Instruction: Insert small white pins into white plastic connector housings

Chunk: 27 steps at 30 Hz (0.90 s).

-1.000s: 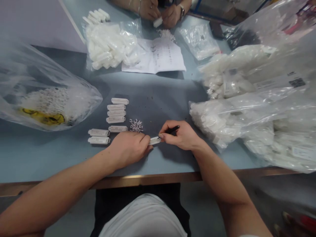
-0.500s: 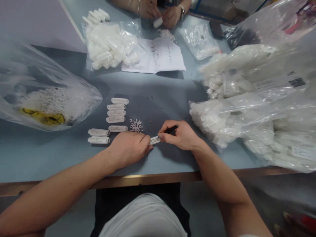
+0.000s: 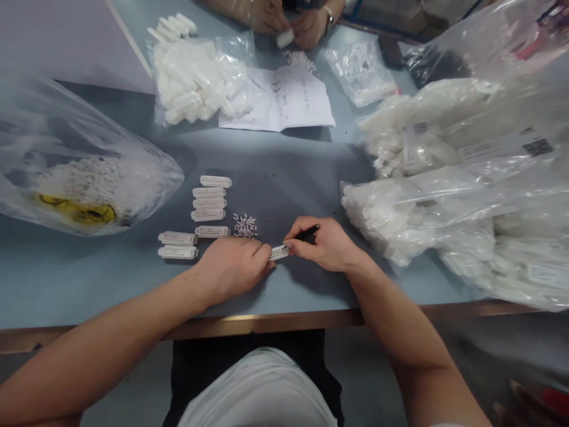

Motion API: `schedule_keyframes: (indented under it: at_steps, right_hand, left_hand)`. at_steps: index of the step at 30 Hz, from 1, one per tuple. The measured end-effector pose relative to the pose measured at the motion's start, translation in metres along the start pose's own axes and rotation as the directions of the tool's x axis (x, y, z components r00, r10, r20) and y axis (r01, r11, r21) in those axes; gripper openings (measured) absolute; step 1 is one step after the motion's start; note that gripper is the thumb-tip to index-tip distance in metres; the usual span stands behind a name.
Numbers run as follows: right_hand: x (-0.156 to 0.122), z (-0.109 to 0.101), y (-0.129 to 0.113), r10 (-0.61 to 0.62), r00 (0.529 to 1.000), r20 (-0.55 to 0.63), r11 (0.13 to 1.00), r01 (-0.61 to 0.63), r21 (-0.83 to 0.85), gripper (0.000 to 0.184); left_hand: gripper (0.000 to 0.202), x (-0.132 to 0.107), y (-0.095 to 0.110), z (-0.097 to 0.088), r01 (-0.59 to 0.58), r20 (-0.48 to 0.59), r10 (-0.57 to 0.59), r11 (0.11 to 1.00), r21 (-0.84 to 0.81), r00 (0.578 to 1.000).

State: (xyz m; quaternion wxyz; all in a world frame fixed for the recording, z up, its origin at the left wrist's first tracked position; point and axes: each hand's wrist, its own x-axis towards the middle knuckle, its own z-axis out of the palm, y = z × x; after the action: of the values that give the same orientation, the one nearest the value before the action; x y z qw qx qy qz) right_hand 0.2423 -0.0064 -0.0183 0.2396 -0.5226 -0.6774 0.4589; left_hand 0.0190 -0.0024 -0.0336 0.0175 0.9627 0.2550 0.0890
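The left hand [image 3: 232, 270] grips a white connector [image 3: 279, 253] over the bench [image 3: 111, 284], while the right hand [image 3: 322, 243] pinches a black stylus [image 3: 307, 233] against its end (loose white pins [image 3: 245, 226] lie just beside).

Premises: a small-parts assembly workshop, of factory type. Work is carried on a shared table with a blue-grey top [image 3: 284, 172] and a brown trimmed front edge [image 3: 262, 323]. Bulk stock sits on the table in clear polythene bags [image 3: 84, 172], one bearing a printed label with a barcode [image 3: 528, 148]. White plastic connector housings [image 3: 208, 201] lie in a loose row, just beside a small heap of loose white parts [image 3: 245, 225]. A printed paper sheet [image 3: 278, 101] lies open towards the far side. A co-worker's hands [image 3: 309, 28] handle similar white parts across the table. These indicate batch handwork.
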Motion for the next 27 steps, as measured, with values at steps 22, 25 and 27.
schedule_keyframes:
  at_steps: [22,25,27]
  right_hand:
    - [-0.001,-0.010,-0.005,-0.081,0.996,-0.019,0.995,0.082,0.051,0.013]
    - [0.003,-0.011,-0.003,-0.179,0.968,-0.176,0.981,0.189,0.040,0.027]
    - [0.008,-0.007,-0.002,-0.282,0.938,-0.201,0.959,0.278,-0.047,0.029]
  left_hand:
    - [0.030,0.000,0.002,-0.001,0.008,0.016,-0.009,1.000,0.030,1.000]
    - [0.029,0.000,0.003,-0.001,0.001,0.006,-0.001,0.999,0.040,1.000]
    - [0.029,0.000,0.004,0.000,-0.016,-0.011,0.016,0.999,0.043,1.000]
